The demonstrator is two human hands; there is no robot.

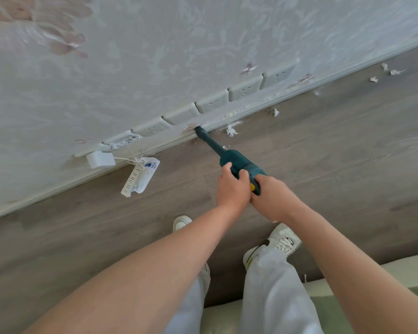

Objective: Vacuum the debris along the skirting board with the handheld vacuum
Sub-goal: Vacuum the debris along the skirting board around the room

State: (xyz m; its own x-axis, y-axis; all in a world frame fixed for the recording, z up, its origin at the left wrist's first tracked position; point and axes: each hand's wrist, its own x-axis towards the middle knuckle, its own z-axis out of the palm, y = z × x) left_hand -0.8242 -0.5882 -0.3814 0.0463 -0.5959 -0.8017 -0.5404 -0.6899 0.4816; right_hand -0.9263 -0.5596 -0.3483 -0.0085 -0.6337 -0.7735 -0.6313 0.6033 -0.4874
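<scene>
A dark teal handheld vacuum (234,160) with a long narrow nozzle points up-left, its tip touching the pale skirting board (251,109). My left hand (232,189) and my right hand (274,196) both grip its rear body, side by side, around a yellow button. White paper scraps (231,130) lie on the grey wood floor just right of the nozzle tip. More scraps (275,112) sit farther right along the board, and several others (385,72) lie at the far right. Crumbs dust the skirting's top edge.
A row of wall sockets (245,88) runs above the skirting. A white power adapter (100,159) is plugged in at the left, with a white router-like box (140,177) and thin cable on the floor beneath. My white shoes (284,239) stand below; a pale green cushion edge (348,285) is bottom right.
</scene>
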